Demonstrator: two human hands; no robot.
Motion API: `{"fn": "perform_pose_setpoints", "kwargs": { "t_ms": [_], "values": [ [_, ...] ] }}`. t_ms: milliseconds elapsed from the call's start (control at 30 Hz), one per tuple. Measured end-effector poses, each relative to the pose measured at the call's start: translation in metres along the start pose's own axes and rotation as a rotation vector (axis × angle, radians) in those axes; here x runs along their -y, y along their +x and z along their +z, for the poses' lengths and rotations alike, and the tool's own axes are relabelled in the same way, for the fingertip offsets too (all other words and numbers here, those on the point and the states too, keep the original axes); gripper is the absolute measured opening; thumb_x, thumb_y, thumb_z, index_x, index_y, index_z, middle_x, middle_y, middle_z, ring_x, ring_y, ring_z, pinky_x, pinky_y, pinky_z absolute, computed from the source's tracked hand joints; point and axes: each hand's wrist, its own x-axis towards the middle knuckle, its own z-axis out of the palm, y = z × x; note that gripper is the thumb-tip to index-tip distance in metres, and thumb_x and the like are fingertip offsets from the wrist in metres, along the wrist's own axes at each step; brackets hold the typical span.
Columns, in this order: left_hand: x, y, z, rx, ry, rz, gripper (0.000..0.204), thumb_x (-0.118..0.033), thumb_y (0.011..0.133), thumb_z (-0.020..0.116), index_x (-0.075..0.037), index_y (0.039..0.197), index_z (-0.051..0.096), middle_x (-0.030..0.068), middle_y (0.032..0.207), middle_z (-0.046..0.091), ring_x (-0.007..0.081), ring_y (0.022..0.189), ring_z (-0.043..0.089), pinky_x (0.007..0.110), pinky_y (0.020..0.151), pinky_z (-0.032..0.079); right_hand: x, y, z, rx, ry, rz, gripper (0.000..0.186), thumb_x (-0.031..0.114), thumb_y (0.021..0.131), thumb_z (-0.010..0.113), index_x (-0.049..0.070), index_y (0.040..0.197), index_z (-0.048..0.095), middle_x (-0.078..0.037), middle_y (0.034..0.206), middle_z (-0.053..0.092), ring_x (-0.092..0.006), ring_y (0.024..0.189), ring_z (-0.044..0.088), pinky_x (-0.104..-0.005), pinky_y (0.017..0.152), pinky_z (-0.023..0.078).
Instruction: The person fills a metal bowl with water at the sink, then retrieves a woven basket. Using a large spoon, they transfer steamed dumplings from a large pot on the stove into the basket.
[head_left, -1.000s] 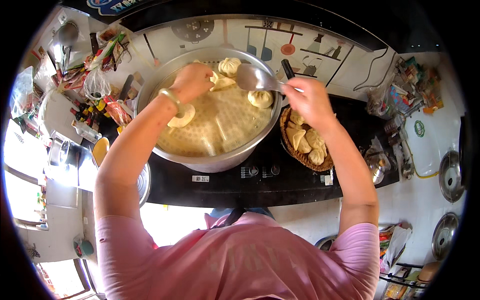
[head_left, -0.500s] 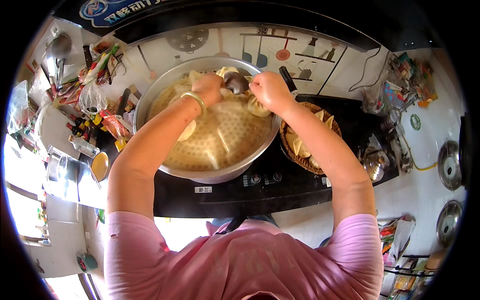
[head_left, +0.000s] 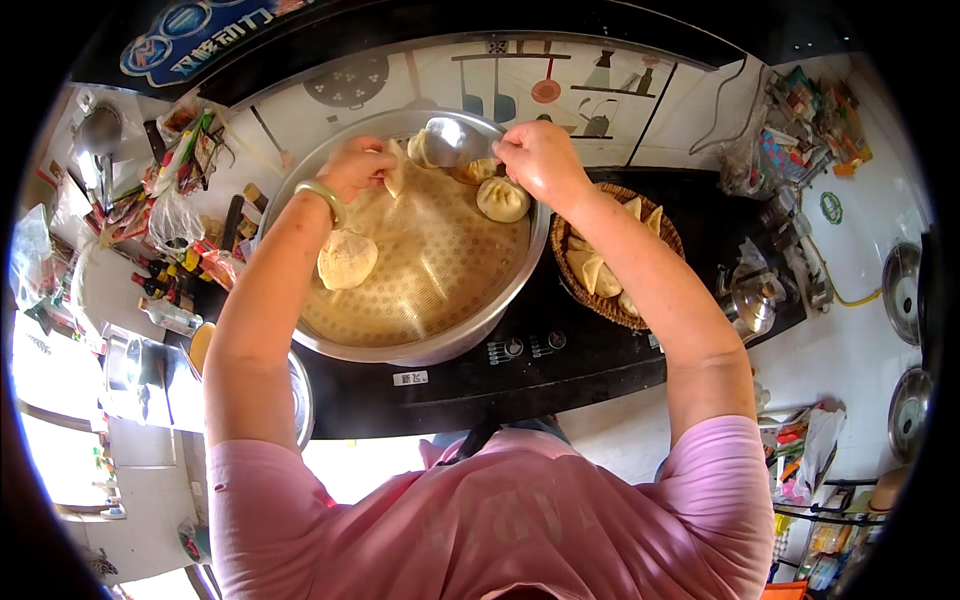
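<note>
A big metal steamer pot (head_left: 330,345) with a perforated tray stands on a black stove. My right hand (head_left: 540,160) grips a metal spatula (head_left: 455,142), its blade pressed under a steamed bun (head_left: 422,150) at the pot's far rim. My left hand (head_left: 355,168), with a green bangle on the wrist, pinches that same bun from the left. Two more buns lie in the pot: one (head_left: 503,199) below my right hand and one (head_left: 346,259) under my left forearm.
A woven basket (head_left: 660,228) with several buns sits right of the pot on the black stove (head_left: 520,385). Bottles, bags and utensils crowd the left counter (head_left: 165,260). A kettle (head_left: 752,300) and pot lids stand at the right.
Both hands have moved from the pot's middle to its far rim. The spatula blade now sits under the far bun and my left hand has closed on it.
</note>
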Motion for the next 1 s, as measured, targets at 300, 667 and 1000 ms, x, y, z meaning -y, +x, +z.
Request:
{"fn": "perform_pose_setpoints", "kwargs": {
  "t_ms": [300,667,1000],
  "values": [
    [0.005,0.006,-0.081,0.138,-0.416,0.075,0.008,-0.009,0.08,0.061,-0.003,0.086,0.059,0.0079,0.087,0.062,0.0191,0.079,0.06,0.033,0.072,0.05,0.008,-0.024,-0.025,0.054,0.066,-0.115,0.023,0.019,0.079,0.059,-0.003,0.074,0.064,-0.014,0.06,0.058,-0.0251,0.055,0.057,-0.0354,0.054,0.043],
    [-0.087,-0.168,0.147,0.235,-0.177,0.407,0.04,0.001,0.073,0.057,0.003,0.113,0.051,0.0115,0.107,0.056,0.0208,0.101,0.056,0.033,0.091,0.045,-0.038,-0.17,-0.191,-0.226,0.503,0.421,0.018,0.011,0.088,0.057,-0.005,0.085,0.061,0.004,0.054,0.04,-0.0026,0.043,0.031,-0.0203,0.038,0.019],
    [0.024,-0.083,0.327,0.463,0.44,0.445,0.028,-0.003,0.063,0.067,0.001,0.089,0.058,0.0098,0.083,0.061,0.0167,0.075,0.062,0.028,0.067,0.05,-0.14,-0.311,-0.228,-0.483,0.504,0.849,0.021,0.015,0.088,0.058,-0.004,0.081,0.063,0.003,0.052,0.042,-0.0027,0.04,0.032,-0.0191,0.036,0.018]
  ]
}}
